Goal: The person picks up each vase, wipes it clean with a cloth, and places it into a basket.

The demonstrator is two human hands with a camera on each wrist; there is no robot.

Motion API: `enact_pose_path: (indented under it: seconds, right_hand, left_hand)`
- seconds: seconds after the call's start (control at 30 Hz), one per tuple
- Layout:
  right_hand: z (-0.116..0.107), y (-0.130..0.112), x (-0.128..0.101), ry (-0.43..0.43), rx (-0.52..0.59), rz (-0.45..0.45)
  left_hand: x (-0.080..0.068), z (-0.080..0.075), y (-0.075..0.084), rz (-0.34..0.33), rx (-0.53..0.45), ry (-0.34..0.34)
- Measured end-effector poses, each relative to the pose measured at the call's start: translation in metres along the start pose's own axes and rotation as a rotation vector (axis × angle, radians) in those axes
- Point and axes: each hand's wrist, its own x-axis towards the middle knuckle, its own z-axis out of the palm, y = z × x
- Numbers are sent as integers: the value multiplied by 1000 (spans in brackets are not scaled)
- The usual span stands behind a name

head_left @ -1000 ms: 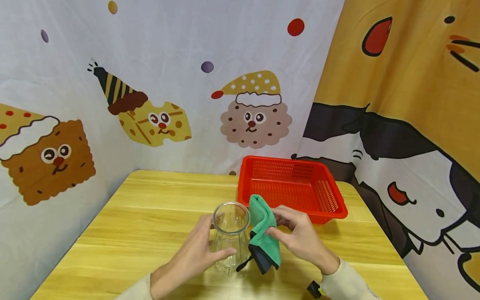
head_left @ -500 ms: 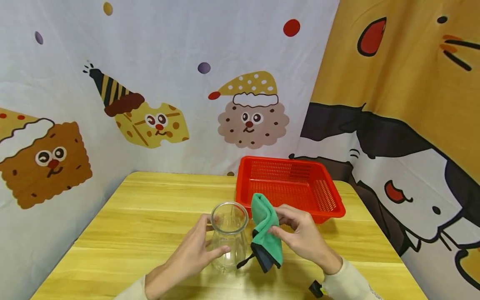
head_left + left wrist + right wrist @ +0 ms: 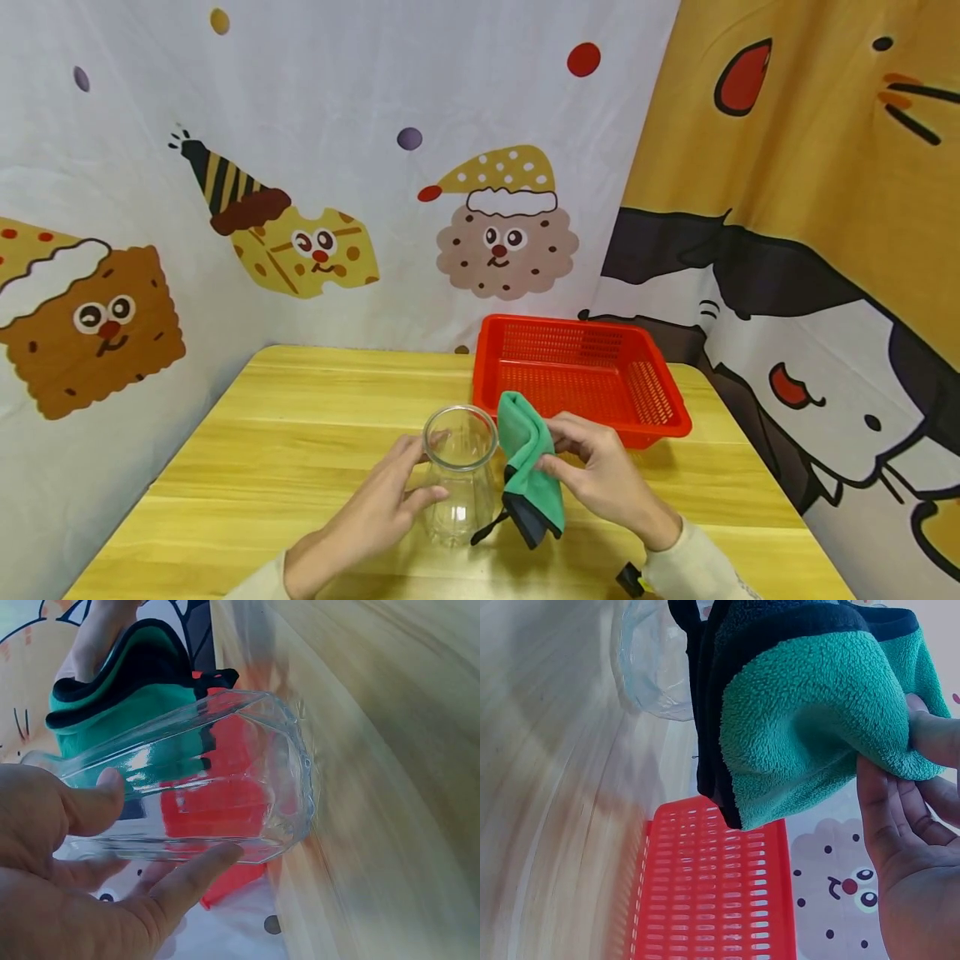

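A clear glass vase (image 3: 456,492) stands upright on the wooden table, its faceted base plain in the left wrist view. My left hand (image 3: 378,500) is at its left side, thumb and fingers spread loosely about the glass; whether the fingertips touch it is hard to tell. Just right of the vase, my right hand (image 3: 600,471) pinches a folded green towel (image 3: 534,454) between thumb and fingers. The towel (image 3: 802,720) has black edging, a dark grey side and a small hanging loop. It hangs beside the vase, which it partly hides in the right wrist view.
A red plastic basket (image 3: 486,367) with slotted walls sits behind the towel at the table's back right. A small black object (image 3: 630,578) shows by the right sleeve. Printed cartoon curtains (image 3: 337,83) border the wooden table (image 3: 300,417) at the back and right.
The left thumb has drawn back leftward from across the front of the vase, and the left fingers have loosened. The towel and right hand have barely moved; the head view shifted slightly.
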Motion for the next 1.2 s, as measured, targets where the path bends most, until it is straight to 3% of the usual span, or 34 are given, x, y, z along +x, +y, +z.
enact_pose_path:
  seconds: [0.23, 0.4, 0.47, 0.6, 0.73, 0.87, 1.0, 1.2]
  right_hand:
    - [2, -1, 0, -17, 4, 10]
    - [5, -1, -1, -30, 3, 20]
    - [7, -1, -2, -35, 4, 21]
    - [10, -1, -2, -43, 3, 32]
    - [11, -1, -1, -49, -1, 41]
    - [12, -2, 0, -58, -3, 49]
    - [15, -1, 3, -62, -4, 54]
    - [23, -3, 8, -81, 26, 47]
  left_hand:
    - [3, -4, -3, 92, 27, -12]
    - [4, -5, -3, 99, 14, -31]
    - [3, -6, -2, 68, -15, -52]
    - [2, -5, 1, -43, -162, -109]
    - [2, 2, 5, -101, -187, -66]
    - [6, 7, 8, -54, -84, 20]
    - [10, 7, 7, 14, -34, 40]
    - [12, 3, 4, 26, -125, -9]
